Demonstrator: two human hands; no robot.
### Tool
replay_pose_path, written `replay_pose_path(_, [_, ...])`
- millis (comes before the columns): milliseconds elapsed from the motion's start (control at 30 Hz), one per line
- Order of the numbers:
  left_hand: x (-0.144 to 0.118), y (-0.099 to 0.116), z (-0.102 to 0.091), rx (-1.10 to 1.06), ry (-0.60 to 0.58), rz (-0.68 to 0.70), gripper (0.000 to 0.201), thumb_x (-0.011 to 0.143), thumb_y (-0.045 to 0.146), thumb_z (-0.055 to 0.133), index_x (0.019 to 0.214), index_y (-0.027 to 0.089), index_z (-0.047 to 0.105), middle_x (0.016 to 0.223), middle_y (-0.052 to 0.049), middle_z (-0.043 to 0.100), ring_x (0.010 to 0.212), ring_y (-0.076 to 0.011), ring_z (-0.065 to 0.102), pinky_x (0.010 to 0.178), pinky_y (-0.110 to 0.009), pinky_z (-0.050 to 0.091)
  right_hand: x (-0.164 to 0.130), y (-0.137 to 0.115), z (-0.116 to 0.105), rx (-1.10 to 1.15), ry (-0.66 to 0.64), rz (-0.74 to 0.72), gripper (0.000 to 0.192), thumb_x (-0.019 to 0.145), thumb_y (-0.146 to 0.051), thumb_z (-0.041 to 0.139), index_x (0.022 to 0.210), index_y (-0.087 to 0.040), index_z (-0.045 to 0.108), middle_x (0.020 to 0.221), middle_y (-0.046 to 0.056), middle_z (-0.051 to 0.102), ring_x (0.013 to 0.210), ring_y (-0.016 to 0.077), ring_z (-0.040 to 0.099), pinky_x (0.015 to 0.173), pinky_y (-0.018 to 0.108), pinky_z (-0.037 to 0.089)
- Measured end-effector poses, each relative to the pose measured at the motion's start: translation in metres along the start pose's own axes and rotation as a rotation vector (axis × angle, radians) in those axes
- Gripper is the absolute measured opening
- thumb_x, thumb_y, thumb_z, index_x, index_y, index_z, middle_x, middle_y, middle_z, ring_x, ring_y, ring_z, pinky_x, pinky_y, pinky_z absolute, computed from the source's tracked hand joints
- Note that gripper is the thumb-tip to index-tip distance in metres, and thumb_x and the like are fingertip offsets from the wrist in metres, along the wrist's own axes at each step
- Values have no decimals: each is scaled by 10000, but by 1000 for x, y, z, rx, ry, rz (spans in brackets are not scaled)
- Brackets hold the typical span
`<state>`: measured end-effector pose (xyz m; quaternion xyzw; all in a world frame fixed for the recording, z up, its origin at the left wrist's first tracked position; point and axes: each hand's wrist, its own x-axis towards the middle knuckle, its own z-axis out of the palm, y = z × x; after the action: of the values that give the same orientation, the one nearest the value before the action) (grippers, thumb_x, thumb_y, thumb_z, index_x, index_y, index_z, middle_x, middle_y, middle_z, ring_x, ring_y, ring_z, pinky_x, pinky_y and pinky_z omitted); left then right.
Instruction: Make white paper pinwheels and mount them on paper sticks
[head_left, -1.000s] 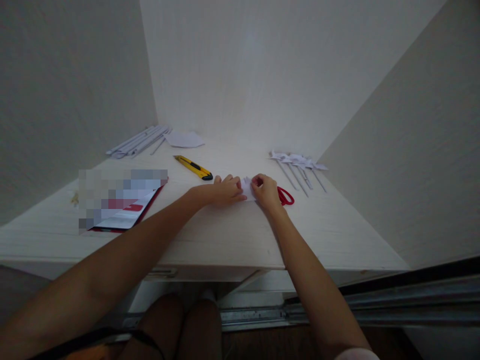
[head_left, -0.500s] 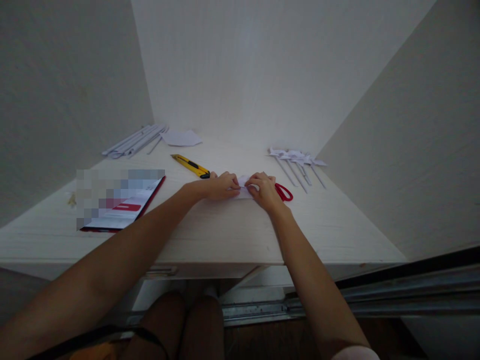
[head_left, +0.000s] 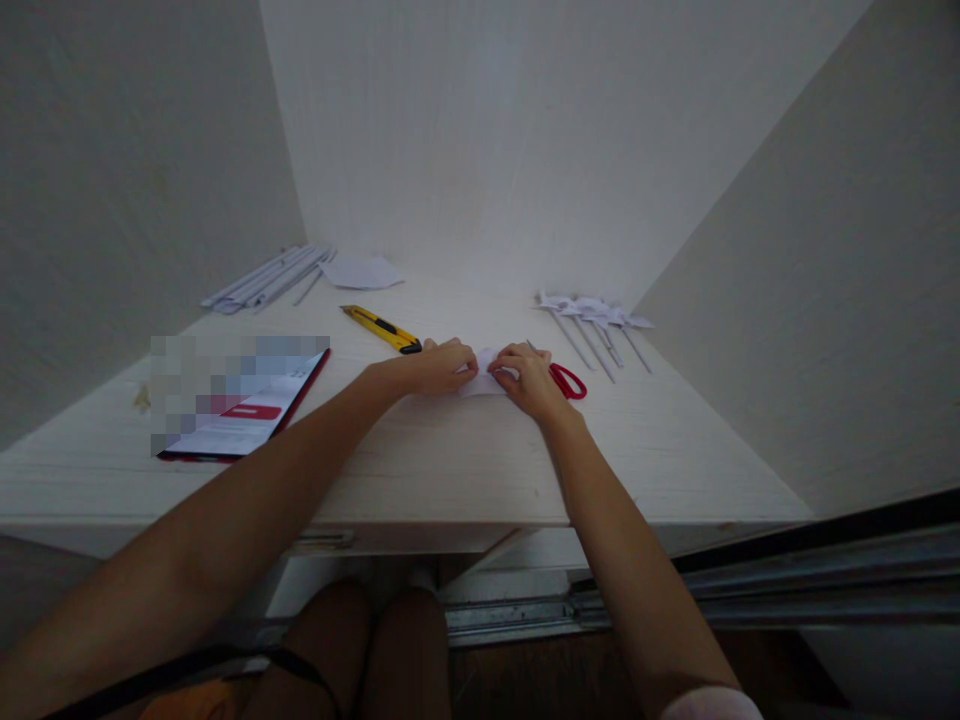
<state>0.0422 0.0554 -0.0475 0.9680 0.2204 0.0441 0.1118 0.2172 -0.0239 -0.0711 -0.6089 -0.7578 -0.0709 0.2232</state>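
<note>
Near the middle of the table [head_left: 450, 470], the left hand [head_left: 439, 367] and right hand [head_left: 529, 378] meet on a small folded paper [head_left: 484, 380] lying between them. Scissors [head_left: 566, 380] lie just right of the right hand, a utility knife [head_left: 379, 329] just behind the left. A booklet [head_left: 247, 415] lies toward the left edge, rolled paper sticks [head_left: 262, 280] in the far left corner, paper pinwheels [head_left: 596, 320] toward the far right
</note>
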Motion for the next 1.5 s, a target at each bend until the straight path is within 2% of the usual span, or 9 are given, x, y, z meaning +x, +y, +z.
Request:
replay_pose_path(233, [-2,6,-1,50,-19,52,344,883,249,298,1106,170,549,1132,-127,552,1071,-266,443,830,-456,366,0,-1,-1,3,-13,9,142,810,-160,518,819,-217,648,917,39,626,938,197,497,781,350,241])
replay_pose_path(533, [2,1,7,56,-12,69,313,879,220,327,1059,163,576,1126,-127,526,1045,-251,453,786,-391,362,1,-3,-3,-5,-21,7,148,801,-151,518,820,-207,654,916,42,623,928,196,497,773,350,243])
replay_pose_path(933, [3,1,10,218,22,97,312,888,213,313,1003,202,603,1119,-107,531,998,-261,418,706,-366,292,0,-4,-3,10,-47,21,208,749,-115,481,857,-196,640,941,56,608,961,209,485,778,350,246])
replay_pose_path(1200, [2,4,8,204,19,90,278,876,185,344,949,212,611,1153,-87,522,1002,-261,403,720,-371,278,-1,-7,-5,13,-38,7,251,721,-106,465,854,-205,654,954,67,578,976,225,464,778,367,271])
replay_pose_path(1267, [1,5,7,199,16,92,274,871,177,341,946,209,602,1168,-78,520,1003,-259,402,713,-370,276,-1,-4,-6,25,-9,32,271,724,-99,448,864,-206,654,946,69,579,965,224,470,791,372,291])
replay_pose_path(1433, [1,3,8,178,6,96,269,860,173,336,923,205,595,1175,-75,518,1034,-245,409,722,-368,276,2,4,-10,91,201,133,309,716,-56,388,842,-151,654,858,90,581,881,199,520,813,341,374])
replay_pose_path(1500, [2,3,9,180,9,97,271,860,180,332,919,201,596,1170,-84,515,1043,-245,414,729,-372,278,2,6,-11,86,220,156,295,716,-64,387,806,-142,657,830,93,584,831,191,534,799,322,397])
